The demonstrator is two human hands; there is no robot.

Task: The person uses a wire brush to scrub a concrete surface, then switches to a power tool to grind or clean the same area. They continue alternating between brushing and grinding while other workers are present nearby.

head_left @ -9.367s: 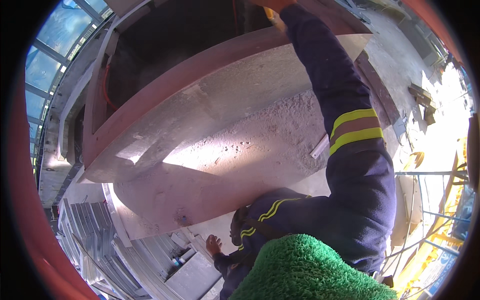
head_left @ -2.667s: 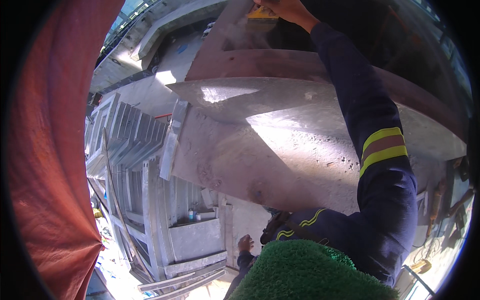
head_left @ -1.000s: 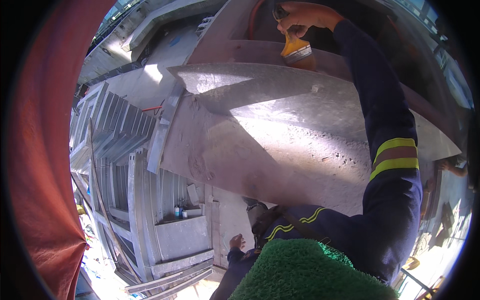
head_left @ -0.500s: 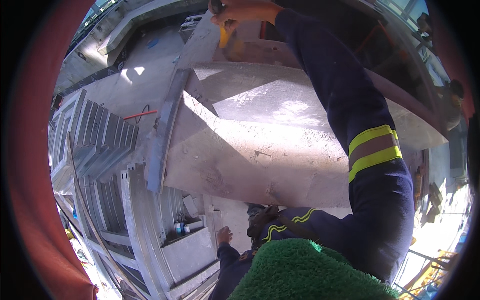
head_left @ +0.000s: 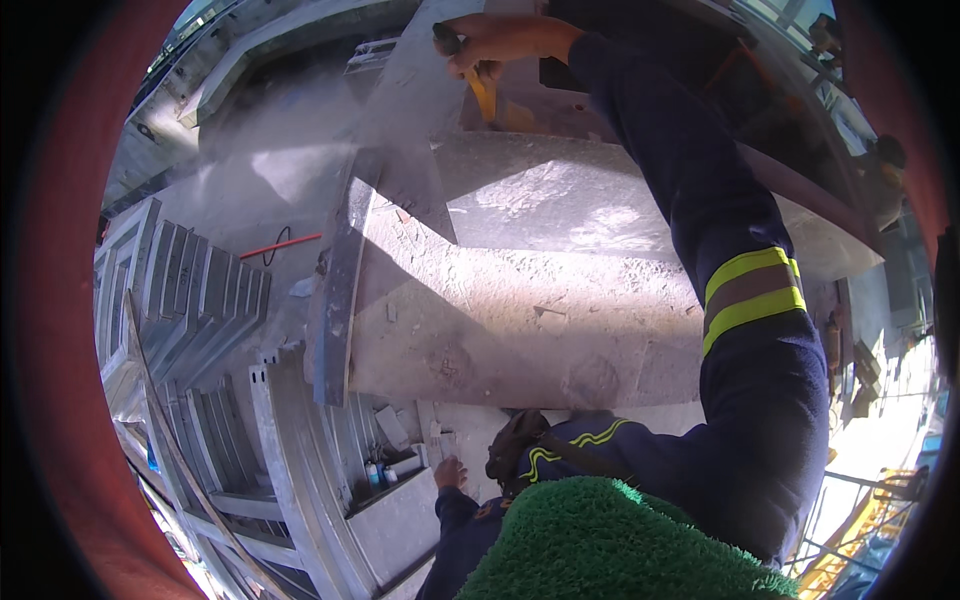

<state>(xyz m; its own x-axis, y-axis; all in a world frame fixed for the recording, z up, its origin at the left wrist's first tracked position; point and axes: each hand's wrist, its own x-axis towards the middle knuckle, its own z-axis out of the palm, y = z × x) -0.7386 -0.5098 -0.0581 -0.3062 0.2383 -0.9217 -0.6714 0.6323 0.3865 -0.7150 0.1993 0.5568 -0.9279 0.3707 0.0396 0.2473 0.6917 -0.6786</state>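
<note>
My right arm reaches across a large pale concrete-like slab (head_left: 520, 330) toward its far side. At the far end my right hand (head_left: 510, 40) is closed around a hand tool (head_left: 482, 97) with a yellow part pointing down and a black end at its left. Its working end is unclear against the dusty surface, so I cannot tell its exact kind or whether it touches. My left hand (head_left: 451, 472) hangs low, close to my body and left of centre, with its fingers apart and nothing visible in it. A grey board (head_left: 345, 290) runs along the slab's left edge.
Stacked grey metal frames (head_left: 200, 270) stand at the left, with long metal channels (head_left: 300, 450) nearer me. Small bottles (head_left: 376, 473) sit beside these. An orange-red rod (head_left: 280, 246) lies on the floor. Green tufted material (head_left: 590, 540) covers the lower edge.
My right hand and the tool have shifted right and slightly nearer. The haze over the floor left of the slab looks thicker. My left hand stays nearly in place.
</note>
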